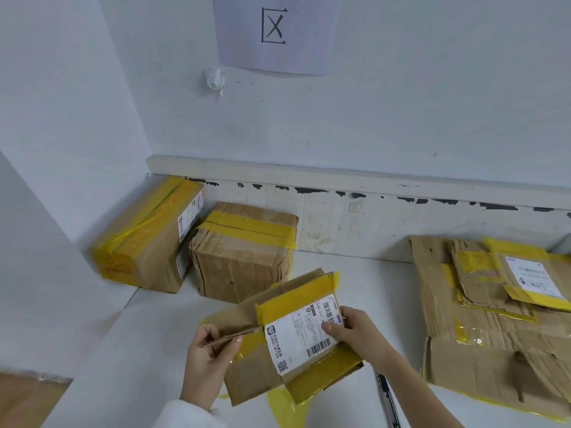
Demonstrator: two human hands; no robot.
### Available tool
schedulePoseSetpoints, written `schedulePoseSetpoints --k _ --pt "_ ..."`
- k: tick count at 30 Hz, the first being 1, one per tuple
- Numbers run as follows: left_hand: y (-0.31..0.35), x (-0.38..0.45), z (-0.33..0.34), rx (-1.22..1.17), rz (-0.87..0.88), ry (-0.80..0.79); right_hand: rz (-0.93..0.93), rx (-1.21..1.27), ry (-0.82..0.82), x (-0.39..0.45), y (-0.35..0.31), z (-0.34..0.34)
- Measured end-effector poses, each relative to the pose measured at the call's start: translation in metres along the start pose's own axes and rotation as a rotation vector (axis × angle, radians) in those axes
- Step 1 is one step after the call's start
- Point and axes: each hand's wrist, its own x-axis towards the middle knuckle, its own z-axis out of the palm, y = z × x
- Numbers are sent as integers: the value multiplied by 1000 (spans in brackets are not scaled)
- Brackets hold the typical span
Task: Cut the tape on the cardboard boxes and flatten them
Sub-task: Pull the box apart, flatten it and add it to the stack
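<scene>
Small box (290,338) mid-table, partly collapsed, between both hands; long axis runs from near-left to far-right. Left hand (210,353) pinches loose flap edge at left; right hand (355,332) grips right end, thumb on shipping label (304,333). Both touching — right hand nearer flattened pile (494,322). Two taped boxes (197,242) stand far-left. Pen-like tool (387,400) just beside right forearm. Label shows barcodes, QR code, small print unreadable. Wall sheet (275,29) bears "区".
</scene>
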Motion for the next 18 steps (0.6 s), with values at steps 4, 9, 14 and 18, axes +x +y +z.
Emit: schedulePoseSetpoints --k 4,9,14,18 --pt "3 2 15 -39 -14 135 71 52 38 -4 4 10" --pt "13 14 32 278 98 235 69 60 156 -9 1 19" --pt "17 41 45 571 151 124 -6 -497 92 -13 -1 16" --pt "19 53 74 731 130 -92 103 -604 160 -24 13 4"
